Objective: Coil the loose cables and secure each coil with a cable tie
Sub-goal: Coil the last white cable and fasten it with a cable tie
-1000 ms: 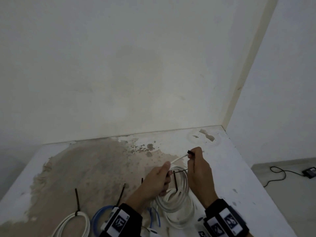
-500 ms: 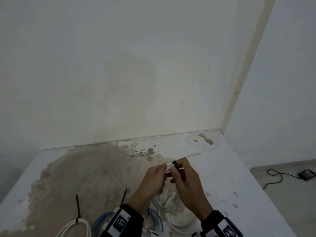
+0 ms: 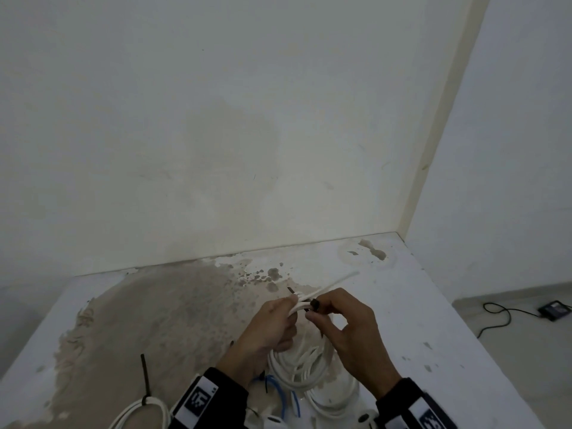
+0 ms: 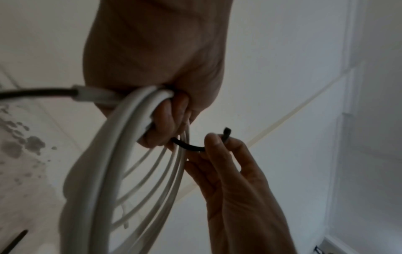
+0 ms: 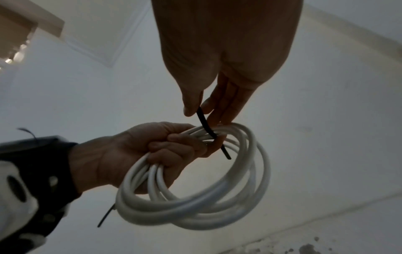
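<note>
My left hand (image 3: 272, 323) grips a white cable coil (image 5: 195, 202) by its top, fingers curled round the bundled strands above the table. In the head view the white cable coil (image 3: 305, 362) hangs below both hands and one loose end points up to the right. A black cable tie (image 5: 205, 127) passes over the bundle beside my left fingers. My right hand (image 3: 337, 320) pinches the black cable tie (image 3: 315, 305) between thumb and forefinger. In the left wrist view the black cable tie (image 4: 191, 146) curves from my left hand (image 4: 165, 120) to my right hand (image 4: 217, 149).
A white coil with a black tie (image 3: 145, 404) lies at the near left of the stained white table (image 3: 418, 305). A blue cable (image 3: 278, 394) and more white cable (image 3: 334, 400) lie under my hands. A wall stands behind; a black cord and adapter (image 3: 554, 311) lie on the floor at right.
My hands have come together and lifted a little. The right hand brought the tie's end from up and apart down against the bundle the left hand holds.
</note>
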Action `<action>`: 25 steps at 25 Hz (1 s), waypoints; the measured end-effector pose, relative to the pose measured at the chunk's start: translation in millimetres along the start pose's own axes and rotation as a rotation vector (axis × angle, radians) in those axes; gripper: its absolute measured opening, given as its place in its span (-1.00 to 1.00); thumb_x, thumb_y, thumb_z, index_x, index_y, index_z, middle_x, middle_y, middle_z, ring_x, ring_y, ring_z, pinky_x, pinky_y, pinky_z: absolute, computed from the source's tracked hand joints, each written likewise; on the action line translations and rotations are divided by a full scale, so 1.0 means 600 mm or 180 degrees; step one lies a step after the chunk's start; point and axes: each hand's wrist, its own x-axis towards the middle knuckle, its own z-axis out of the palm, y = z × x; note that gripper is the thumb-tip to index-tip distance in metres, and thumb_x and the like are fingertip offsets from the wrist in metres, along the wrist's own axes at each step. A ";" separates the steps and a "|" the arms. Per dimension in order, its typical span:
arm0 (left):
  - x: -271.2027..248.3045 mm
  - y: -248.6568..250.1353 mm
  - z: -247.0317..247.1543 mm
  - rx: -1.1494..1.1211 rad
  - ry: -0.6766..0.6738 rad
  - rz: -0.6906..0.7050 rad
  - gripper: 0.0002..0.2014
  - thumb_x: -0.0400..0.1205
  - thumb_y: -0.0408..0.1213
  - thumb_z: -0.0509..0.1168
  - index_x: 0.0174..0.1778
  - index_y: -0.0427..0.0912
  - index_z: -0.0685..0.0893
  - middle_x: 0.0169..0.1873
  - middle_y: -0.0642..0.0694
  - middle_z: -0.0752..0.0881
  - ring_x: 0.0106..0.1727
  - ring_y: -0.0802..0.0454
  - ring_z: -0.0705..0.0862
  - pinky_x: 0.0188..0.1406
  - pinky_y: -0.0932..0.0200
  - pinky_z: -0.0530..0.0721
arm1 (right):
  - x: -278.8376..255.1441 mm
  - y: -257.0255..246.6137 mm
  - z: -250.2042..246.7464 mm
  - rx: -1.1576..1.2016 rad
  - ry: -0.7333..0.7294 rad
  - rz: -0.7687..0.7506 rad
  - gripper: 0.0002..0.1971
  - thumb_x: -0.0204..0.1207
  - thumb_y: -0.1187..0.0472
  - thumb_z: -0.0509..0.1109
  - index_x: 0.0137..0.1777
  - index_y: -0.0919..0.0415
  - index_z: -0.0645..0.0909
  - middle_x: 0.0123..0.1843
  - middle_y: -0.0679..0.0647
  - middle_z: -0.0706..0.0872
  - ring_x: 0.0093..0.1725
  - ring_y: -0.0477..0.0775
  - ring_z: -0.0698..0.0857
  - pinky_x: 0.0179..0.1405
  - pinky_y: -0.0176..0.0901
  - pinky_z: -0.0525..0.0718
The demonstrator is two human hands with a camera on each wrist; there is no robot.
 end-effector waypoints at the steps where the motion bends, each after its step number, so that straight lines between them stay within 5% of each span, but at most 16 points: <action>1: -0.005 0.003 -0.001 -0.0164 -0.0082 -0.0122 -0.64 0.78 -0.18 0.09 -0.35 -0.17 0.50 -0.59 -0.02 0.22 -0.66 0.14 0.11 -0.66 0.28 0.05 | -0.002 0.002 0.002 -0.0001 0.0043 -0.0063 -0.92 0.56 0.19 0.54 -0.05 0.03 0.68 -0.14 -0.13 0.70 -0.11 -0.13 0.69 -0.12 -0.22 0.68; 4: -0.014 0.011 -0.004 -0.0001 -0.0216 -0.0083 -0.62 0.79 -0.13 0.07 -0.34 -0.15 0.50 -0.58 -0.03 0.19 -0.62 0.12 0.07 -0.63 0.25 0.03 | -0.006 0.001 0.011 -0.0240 0.0054 -0.0239 -0.93 0.58 0.18 0.51 0.01 0.03 0.69 -0.08 -0.14 0.68 -0.07 -0.23 0.64 -0.11 -0.35 0.61; 6: -0.017 0.014 -0.006 0.0264 -0.0276 0.0066 -0.61 0.80 -0.11 0.06 -0.32 -0.14 0.55 -0.57 -0.01 0.20 -0.59 0.10 0.08 -0.60 0.21 0.04 | -0.006 -0.005 0.016 -0.0908 0.0172 -0.0528 -0.92 0.61 0.06 0.45 0.04 0.00 0.70 -0.02 -0.08 0.68 0.01 -0.12 0.61 -0.05 -0.31 0.58; 10: -0.017 0.018 -0.015 0.0453 -0.0289 0.0200 -0.70 0.79 -0.11 0.08 -0.20 -0.20 0.49 -0.61 0.02 0.23 -0.63 0.13 0.13 -0.60 0.22 0.06 | -0.004 0.000 0.020 -0.1777 0.0058 -0.1123 -0.80 0.67 -0.05 0.33 0.13 -0.01 0.71 0.37 0.11 0.67 0.46 0.15 0.57 0.43 -0.08 0.53; 14: -0.015 0.023 -0.018 0.0072 -0.0277 0.0199 -0.74 0.78 -0.16 0.11 -0.08 -0.23 0.57 -0.59 -0.01 0.20 -0.64 0.14 0.11 -0.65 0.27 0.03 | -0.010 0.011 0.034 -0.1066 0.0238 -0.0538 -0.81 0.64 0.01 0.33 0.17 0.01 0.64 0.34 0.02 0.71 0.23 -0.08 0.73 0.07 -0.24 0.75; 17: -0.014 0.021 -0.020 -0.0123 -0.0257 0.0172 -0.72 0.78 -0.16 0.09 -0.17 -0.21 0.54 -0.59 -0.03 0.20 -0.65 0.14 0.09 -0.64 0.26 0.01 | -0.012 0.013 0.052 -0.0258 0.0685 -0.0094 -0.84 0.60 0.05 0.43 0.11 0.05 0.72 0.23 -0.03 0.70 0.21 -0.13 0.72 0.10 -0.22 0.73; 21: -0.013 0.027 -0.022 -0.0471 -0.0273 0.0098 -0.68 0.78 -0.17 0.08 -0.26 -0.21 0.50 -0.65 -0.01 0.23 -0.71 0.16 0.11 -0.69 0.31 0.03 | -0.004 -0.002 0.067 0.0486 0.0738 0.0404 -0.89 0.48 -0.03 0.50 -0.03 -0.28 0.69 0.07 -0.15 0.56 0.17 -0.06 0.67 0.13 -0.28 0.66; 25: -0.011 0.034 -0.017 -0.1108 -0.0483 -0.0076 -0.63 0.71 -0.14 0.15 -0.40 -0.22 0.45 -0.71 0.00 0.23 -0.77 0.18 0.12 -0.70 0.29 -0.01 | 0.019 -0.012 0.065 0.0226 0.0906 0.0120 -0.91 0.62 0.06 0.34 0.01 0.00 0.66 0.11 -0.03 0.58 0.23 -0.14 0.62 0.16 -0.43 0.55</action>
